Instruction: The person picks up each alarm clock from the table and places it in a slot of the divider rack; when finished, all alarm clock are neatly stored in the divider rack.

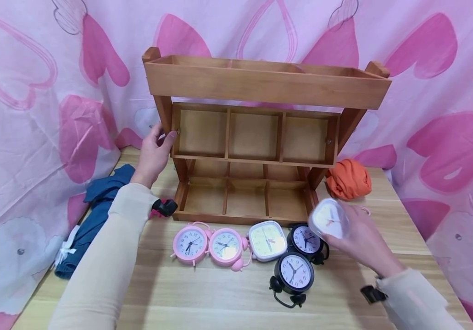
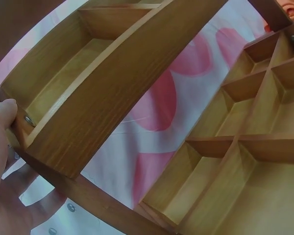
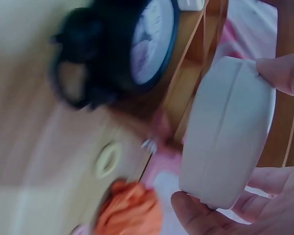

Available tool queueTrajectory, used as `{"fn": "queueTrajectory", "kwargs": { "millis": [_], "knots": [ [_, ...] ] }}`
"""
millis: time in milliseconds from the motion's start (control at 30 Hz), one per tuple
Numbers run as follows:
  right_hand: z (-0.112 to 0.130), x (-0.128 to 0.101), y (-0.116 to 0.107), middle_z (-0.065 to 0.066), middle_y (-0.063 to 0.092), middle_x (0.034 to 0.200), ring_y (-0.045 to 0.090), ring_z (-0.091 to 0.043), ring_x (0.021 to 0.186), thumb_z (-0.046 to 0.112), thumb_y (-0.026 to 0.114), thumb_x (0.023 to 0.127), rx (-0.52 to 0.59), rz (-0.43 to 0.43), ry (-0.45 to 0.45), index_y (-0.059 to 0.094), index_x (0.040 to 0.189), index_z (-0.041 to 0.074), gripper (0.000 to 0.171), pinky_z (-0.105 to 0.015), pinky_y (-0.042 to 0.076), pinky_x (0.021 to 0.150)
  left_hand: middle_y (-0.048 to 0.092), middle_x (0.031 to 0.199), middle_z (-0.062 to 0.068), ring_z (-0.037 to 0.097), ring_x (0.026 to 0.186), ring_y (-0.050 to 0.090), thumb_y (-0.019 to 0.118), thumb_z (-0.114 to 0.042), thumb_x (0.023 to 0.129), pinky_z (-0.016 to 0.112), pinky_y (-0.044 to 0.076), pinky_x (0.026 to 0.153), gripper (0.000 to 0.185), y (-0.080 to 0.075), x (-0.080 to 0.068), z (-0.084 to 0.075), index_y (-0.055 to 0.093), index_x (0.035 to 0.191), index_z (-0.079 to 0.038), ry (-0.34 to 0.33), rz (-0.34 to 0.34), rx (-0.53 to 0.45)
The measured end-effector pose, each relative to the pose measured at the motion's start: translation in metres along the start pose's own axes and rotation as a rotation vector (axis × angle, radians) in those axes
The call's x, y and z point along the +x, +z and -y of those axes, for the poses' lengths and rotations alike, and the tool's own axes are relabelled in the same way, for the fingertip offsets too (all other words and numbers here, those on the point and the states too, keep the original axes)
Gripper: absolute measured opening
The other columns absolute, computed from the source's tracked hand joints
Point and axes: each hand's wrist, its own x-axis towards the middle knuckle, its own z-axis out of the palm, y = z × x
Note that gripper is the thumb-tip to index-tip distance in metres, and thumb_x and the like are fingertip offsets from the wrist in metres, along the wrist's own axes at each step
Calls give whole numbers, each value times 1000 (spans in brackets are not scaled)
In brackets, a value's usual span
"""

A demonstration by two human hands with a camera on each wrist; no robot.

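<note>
Pale sleeves (image 1: 104, 261) are seen nearest, above the desk (image 1: 203, 298). One black alarm clock (image 1: 295, 271) is laid there, its bells toward the camera. By the right hand (image 1: 356, 240), opened only to the clock's width, a white clock (image 1: 329, 219) is pinched between thumb and fingers, lifted clear of the desk. Beyond, two pink clocks (image 1: 225, 247), a squarish white-rimmed clock (image 1: 267, 241) and another black clock (image 1: 302, 238) are lined up before the wooden rack (image 1: 267, 89), whose left side is gripped by the left hand (image 1: 153, 153), thumb in front, fingers behind. Farthest, a pink heart-patterned curtain (image 1: 451, 151) is hung
</note>
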Motion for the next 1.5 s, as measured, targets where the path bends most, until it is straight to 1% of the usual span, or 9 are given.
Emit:
{"fn": "queueTrajectory", "kwargs": {
  "millis": [133,300,400,600,733,900,1100,1300,1500],
  "knots": [
    [15,36,9,-28,51,130,51,-40,108,37,82,74,-5,71,-8,37,144,-7,94,-59,49,86,37,158,4,29,145,37,50,-48,100,49,39,113,59,3,0,1,32,153,-30,-6,0,25],
    [20,70,27,-28,47,137,50,-41,115,41,78,78,21,172,17,34,148,-3,93,-61,48,96,37,158,5,30,145,38,50,-48,100,49,40,112,59,6,-1,1,33,153,-28,-8,2,37],
    [19,82,39,-25,48,139,51,-40,118,41,79,78,16,209,23,36,147,0,91,-60,46,100,38,157,6,31,144,38,50,-47,100,49,40,112,58,7,0,2,35,153,-27,-2,1,34],
    [21,98,56,-25,52,138,55,-40,118,43,80,76,-23,224,-19,40,145,0,90,-57,45,104,38,156,7,32,144,39,50,-47,100,49,40,112,59,8,1,2,34,153,-27,15,0,27],
    [22,104,64,-25,50,141,55,-41,120,44,80,76,-51,254,-12,37,146,1,93,-57,43,106,37,157,5,31,144,38,50,-49,99,48,40,112,61,8,-1,2,32,154,-28,14,1,31],
    [24,107,73,-26,53,138,53,-42,123,47,80,73,-136,243,-25,43,142,-1,91,-59,36,111,36,158,4,30,144,38,50,-51,99,48,40,112,62,6,-2,3,32,154,-29,12,-2,37],
    [24,109,81,-25,54,137,48,-43,124,50,79,73,-192,284,21,46,141,2,90,-62,34,109,35,159,1,29,145,37,50,-55,97,47,40,112,64,2,-4,2,31,154,-33,-11,-2,46],
    [22,107,73,-27,50,141,48,-45,129,49,78,78,-141,301,-42,41,145,-2,92,-61,34,112,34,160,-1,28,145,37,50,-58,95,46,40,112,67,0,-6,0,29,154,-35,-19,-14,56],
    [17,86,42,-27,38,152,37,-49,137,46,76,83,2,277,-26,32,151,1,93,-64,32,112,35,159,-1,28,145,37,50,-56,96,46,40,112,65,0,-6,0,30,154,-33,-17,-13,49]
  ]
}}
